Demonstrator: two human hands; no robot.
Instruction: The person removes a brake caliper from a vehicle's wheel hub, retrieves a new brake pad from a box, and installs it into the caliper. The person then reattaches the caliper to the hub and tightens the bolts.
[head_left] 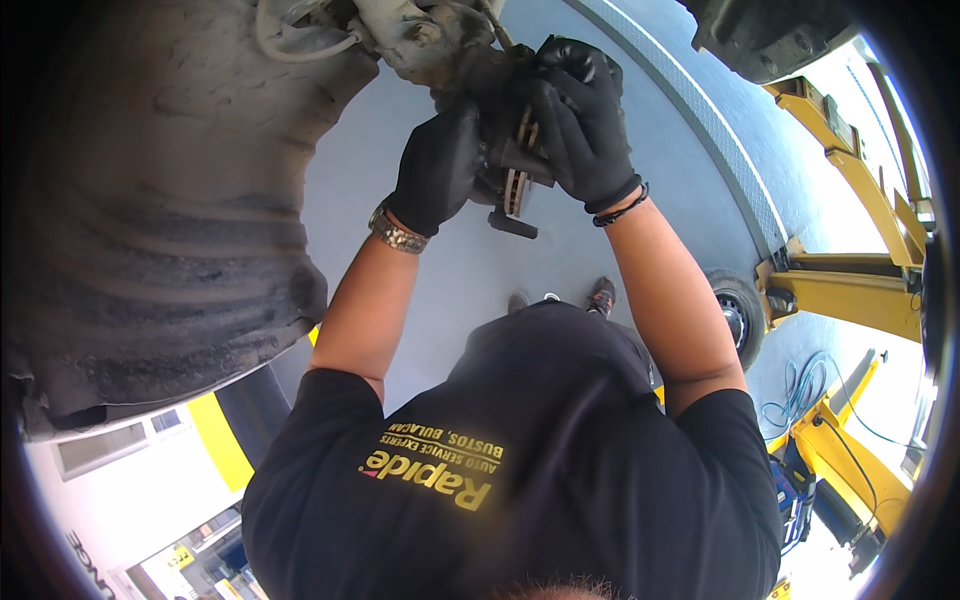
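In the upper middle, a vented brake disc (515, 190) is seen edge-on, with dark brake caliper parts around it. My left hand (436, 165), in a black glove, is closed against the dark caliper part on the disc's left side; its fingertips are hidden. To the right of the disc is my right hand (585, 130), also black-gloved. Its fingers are bent and pressed together near the top of the assembly, and what they grip is hidden. Below the disc's edge a dark block-like part (512, 222) sticks out. A grimy metal suspension part (425, 40) joins the assembly from above.
A dirty dark wheel-arch liner (180, 210) fills the left. Yellow lift arms (850, 290) stand at right, beside a wheel (735, 315) and a coiled blue hose (805, 385). A dark vehicle part (770, 40) hangs at upper right. Grey floor (460, 270) lies below.
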